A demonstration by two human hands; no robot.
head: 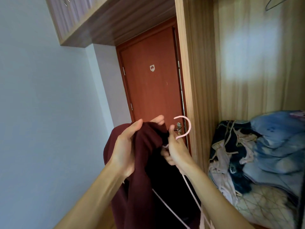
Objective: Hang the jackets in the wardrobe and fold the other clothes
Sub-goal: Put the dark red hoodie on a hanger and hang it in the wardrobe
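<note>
In the lower middle of the frame a dark red jacket [142,171] hangs down long and loose from two bare hands. The left hand [125,146] is closed around a bunch of the soft cloth near the top, thumb on one side and fingers curled over the far side. The right hand [175,151] sits just beside it, closed on the neck of a thin pink hanger [184,128]. The hanger's round hook pokes up above the right hand, and its thin arms run down inside the jacket toward the bottom of the frame. So the long way of the jacket goes straight down, and the hook points up. The open wardrobe [198,80] is on the right side of the frame, made of pale striped wood that looks smooth. The right hand is the nearer one to it, so I think that hand should carry the hook over there. A bare wire hanger [277,4] shows at the upper right. A soft pile of clothes [257,154], blue and pale, lies at the lower right, inside the wardrobe
</note>
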